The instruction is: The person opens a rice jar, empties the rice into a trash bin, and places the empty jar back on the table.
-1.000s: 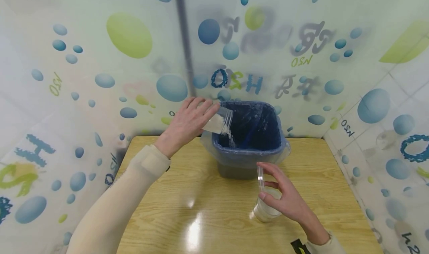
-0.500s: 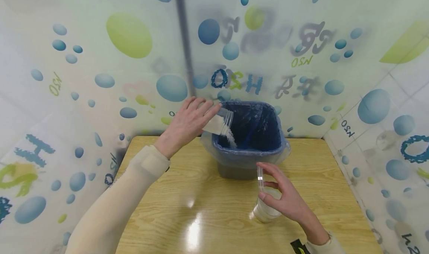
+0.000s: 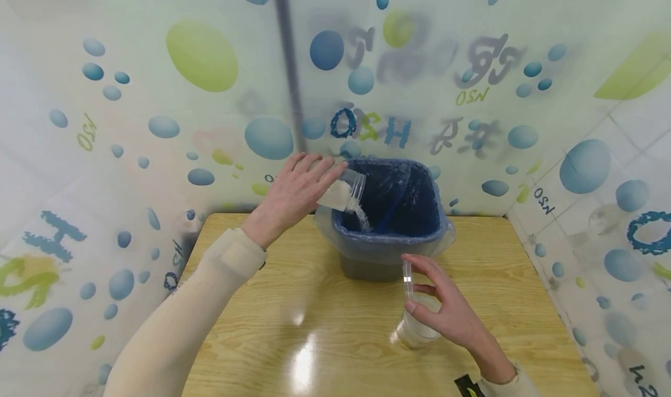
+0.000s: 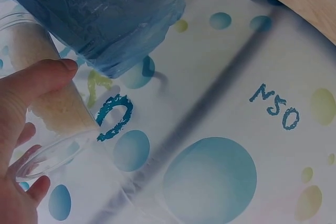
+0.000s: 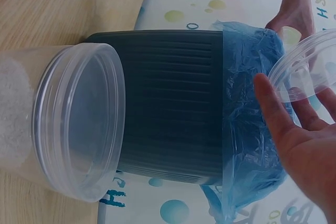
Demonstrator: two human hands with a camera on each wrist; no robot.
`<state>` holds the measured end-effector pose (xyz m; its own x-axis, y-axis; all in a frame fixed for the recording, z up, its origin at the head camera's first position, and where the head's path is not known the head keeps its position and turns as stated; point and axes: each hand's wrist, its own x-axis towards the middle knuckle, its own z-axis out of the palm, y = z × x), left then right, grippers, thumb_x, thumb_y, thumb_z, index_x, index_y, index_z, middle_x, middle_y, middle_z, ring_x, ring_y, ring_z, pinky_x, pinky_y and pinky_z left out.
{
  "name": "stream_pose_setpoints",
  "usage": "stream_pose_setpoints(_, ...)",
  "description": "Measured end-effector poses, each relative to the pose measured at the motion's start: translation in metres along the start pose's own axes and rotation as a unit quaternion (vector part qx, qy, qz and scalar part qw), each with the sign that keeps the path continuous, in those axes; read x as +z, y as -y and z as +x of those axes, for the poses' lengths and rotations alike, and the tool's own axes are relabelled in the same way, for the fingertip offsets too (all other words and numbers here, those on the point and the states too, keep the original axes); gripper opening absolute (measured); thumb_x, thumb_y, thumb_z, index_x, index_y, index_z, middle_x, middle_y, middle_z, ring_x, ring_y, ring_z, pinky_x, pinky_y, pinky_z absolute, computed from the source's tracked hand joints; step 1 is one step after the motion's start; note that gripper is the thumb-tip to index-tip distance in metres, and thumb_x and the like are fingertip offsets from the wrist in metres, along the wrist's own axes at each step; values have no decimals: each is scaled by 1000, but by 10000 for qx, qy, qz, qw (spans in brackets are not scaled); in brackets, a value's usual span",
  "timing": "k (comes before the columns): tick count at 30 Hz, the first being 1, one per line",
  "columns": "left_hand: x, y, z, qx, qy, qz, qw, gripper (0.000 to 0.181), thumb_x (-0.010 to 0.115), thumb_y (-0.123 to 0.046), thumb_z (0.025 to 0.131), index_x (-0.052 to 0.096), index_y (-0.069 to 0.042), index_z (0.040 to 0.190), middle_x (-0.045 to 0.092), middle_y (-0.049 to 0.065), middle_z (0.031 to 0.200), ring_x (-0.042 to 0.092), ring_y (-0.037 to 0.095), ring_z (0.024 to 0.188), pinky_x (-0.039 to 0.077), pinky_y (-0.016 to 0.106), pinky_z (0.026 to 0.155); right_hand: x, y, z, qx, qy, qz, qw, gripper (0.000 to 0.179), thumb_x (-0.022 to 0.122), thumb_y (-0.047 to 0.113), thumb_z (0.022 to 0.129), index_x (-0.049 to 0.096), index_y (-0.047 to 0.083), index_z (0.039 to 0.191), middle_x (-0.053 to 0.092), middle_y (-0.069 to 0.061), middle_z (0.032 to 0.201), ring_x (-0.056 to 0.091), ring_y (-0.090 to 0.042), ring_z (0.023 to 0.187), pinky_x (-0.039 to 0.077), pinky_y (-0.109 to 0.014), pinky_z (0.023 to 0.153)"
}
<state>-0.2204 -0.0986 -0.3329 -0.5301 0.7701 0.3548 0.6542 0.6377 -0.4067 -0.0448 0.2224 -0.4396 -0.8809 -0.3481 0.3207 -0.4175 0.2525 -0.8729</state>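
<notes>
My left hand grips a clear plastic jar tilted over the left rim of a bin. White grains stream from its mouth into the blue bag lining the bin. In the left wrist view, white contents fill much of the gripped jar. My right hand pinches a clear lid by its edge, held upright. Below that hand, a second clear jar stands on the table; the right wrist view shows it capped, with white grains inside.
The wooden table carries the bin at its back edge. Behind and at both sides hangs a pale curtain printed with blue and green spots. A black and yellow tag shows near the right sleeve.
The stream of white grains from the tilted jar has grown thicker than a second ago. Both hands, the lid and the standing jar stay nearly where they were.
</notes>
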Motion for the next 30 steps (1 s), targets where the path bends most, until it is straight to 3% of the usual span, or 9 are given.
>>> stream_pose_setpoints(8,-1,0,0,-22,-84,36,10000,96,95,-26,73,42,-11,152,52,10,143,45,34,133,34,55,114,1,0,1,-32,1,10,10000,72,72,-3,90,44,12,155,45,-10,153,48,-11,133,56,-33,94)
stream_pose_setpoints(18,-1,1,-1,-1,-134,154,9998,92,91,-26,77,42,-13,154,49,13,147,44,36,135,36,54,113,2,0,1,3,19,47,10000,71,72,-2,91,44,12,155,45,-10,153,48,-11,133,56,-33,94)
stream_pose_setpoints(30,1,1,-2,73,-504,128,9986,73,75,-14,89,43,-16,155,49,16,149,45,36,135,38,52,111,3,1,0,-9,16,46,10000,72,72,-2,91,44,12,155,45,-10,154,48,-11,134,56,-33,94)
